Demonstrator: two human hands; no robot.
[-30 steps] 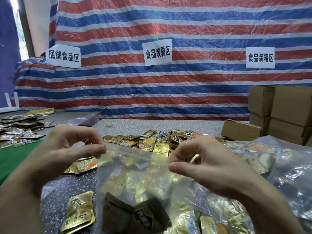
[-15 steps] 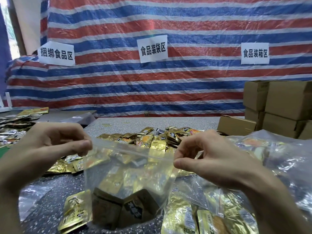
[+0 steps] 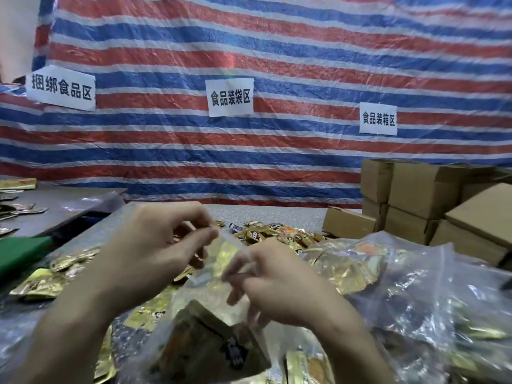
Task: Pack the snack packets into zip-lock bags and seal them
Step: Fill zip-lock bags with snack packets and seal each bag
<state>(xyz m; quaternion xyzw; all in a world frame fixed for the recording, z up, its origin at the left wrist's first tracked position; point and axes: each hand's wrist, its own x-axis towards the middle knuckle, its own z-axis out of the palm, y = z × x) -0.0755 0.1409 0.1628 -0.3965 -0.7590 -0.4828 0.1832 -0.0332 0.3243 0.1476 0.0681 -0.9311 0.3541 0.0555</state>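
Observation:
A clear zip-lock bag [image 3: 213,322] with dark and gold snack packets inside hangs in front of me over the table. My left hand [image 3: 155,250] pinches the bag's top edge between thumb and fingers near its upper left corner. My right hand [image 3: 274,278] pinches the same top strip just to the right, its fingers partly behind the plastic. The two hands are close together. A heap of loose gold snack packets [image 3: 274,234] lies on the table beyond the hands.
A pile of filled clear bags [image 3: 415,295] lies at the right. Cardboard boxes [image 3: 421,195] are stacked at the far right. More gold packets [image 3: 38,284] lie at the left on the speckled table [image 3: 277,213]. A striped tarp [image 3: 249,45] with paper signs hangs behind.
Both hands have come together along the bag's top edge, the right hand sliding left toward the left hand. The view has tilted and shifted.

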